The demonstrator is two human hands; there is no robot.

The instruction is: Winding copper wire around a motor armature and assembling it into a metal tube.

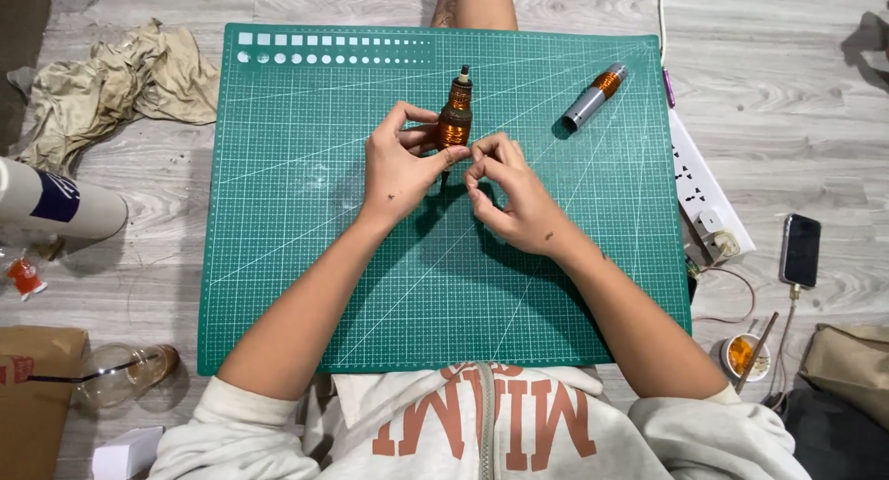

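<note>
1. Left hand (400,165) pinches copper coil motor (455,117) mid-mat, nearer the far edge of the green cutting mat (278,258).
2. Motor's long axis points away from the person.
3. Right hand (507,195) fingertips pinched at its lower end, touching.
4. Second motor (593,98) lies well apart, toward the far right corner.

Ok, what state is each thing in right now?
Left hand: closed round the copper-wound coil.
Right hand: fingertips pinched beside the coil's lower end.
Copper-wound coil: held over the mat, off its surface.
Grey and orange cylinder: lying loose on the cutting mat.
Phone: screen dark, cable attached.
Cloth: crumpled.
</note>
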